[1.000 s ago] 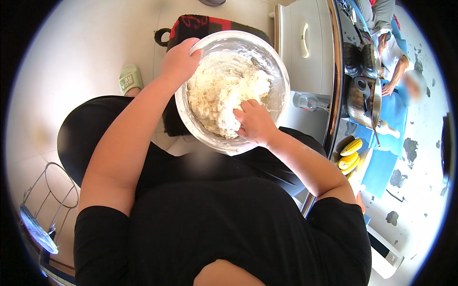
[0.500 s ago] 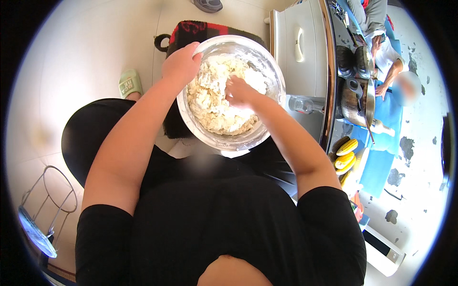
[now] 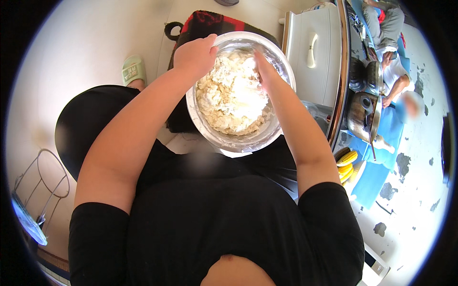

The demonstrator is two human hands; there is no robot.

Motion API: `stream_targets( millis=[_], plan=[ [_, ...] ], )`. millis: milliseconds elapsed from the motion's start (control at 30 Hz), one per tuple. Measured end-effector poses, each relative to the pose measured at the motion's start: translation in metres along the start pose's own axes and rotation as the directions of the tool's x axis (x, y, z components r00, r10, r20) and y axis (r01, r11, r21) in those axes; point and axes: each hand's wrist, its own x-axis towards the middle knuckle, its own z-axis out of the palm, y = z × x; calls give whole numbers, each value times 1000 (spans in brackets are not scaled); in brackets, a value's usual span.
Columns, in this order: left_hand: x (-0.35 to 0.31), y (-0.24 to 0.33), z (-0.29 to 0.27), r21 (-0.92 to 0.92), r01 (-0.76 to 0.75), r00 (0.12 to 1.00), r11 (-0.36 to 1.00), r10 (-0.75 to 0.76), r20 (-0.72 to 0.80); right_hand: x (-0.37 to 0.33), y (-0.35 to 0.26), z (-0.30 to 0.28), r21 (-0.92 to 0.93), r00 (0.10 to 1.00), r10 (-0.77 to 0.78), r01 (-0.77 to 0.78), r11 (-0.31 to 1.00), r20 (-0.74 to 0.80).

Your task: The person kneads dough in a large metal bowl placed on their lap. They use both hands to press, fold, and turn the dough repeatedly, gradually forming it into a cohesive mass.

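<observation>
A wide metal bowl (image 3: 242, 144) sits in front of me, above my lap and over a black-and-red cloth-covered seat. Inside it lies a lumpy, pale mass of dough (image 3: 228, 97) with loose white flour on top; its right part is washed out by glare. My left hand (image 3: 194, 58) is closed on the bowl's upper left rim. Down inside the bowl's right side is my right hand (image 3: 265, 69), between the dough and the wall and touching the dough's edge. Its fingers are blurred and partly hidden.
The cloth-covered seat (image 3: 188, 38) stands behind the bowl. To the right are a white cabinet (image 3: 312, 57) and a counter with a pot (image 3: 358, 114) and yellow bananas (image 3: 347, 158). Another person (image 3: 393, 78) is beyond it. A wire stand (image 3: 53, 174) is at lower left.
My right hand has moved from the middle of the dough to the bowl's far right side. My left hand stays on the rim. The whole view has shifted slightly.
</observation>
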Motion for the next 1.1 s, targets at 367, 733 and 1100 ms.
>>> stream_targets(
  millis=[367,733,1100],
  plan=[
    [6,-10,10,-118,89,995,989,-93,-25,-66,1,43,-818,769,-279,531,-221,574],
    [2,-4,12,-116,18,999,993,-23,-39,-73,43,4,-956,937,-203,264,-124,285],
    [3,-3,7,-49,1,997,999,-5,-80,-73,-1,-37,-797,884,-56,444,410,464]
  ],
)
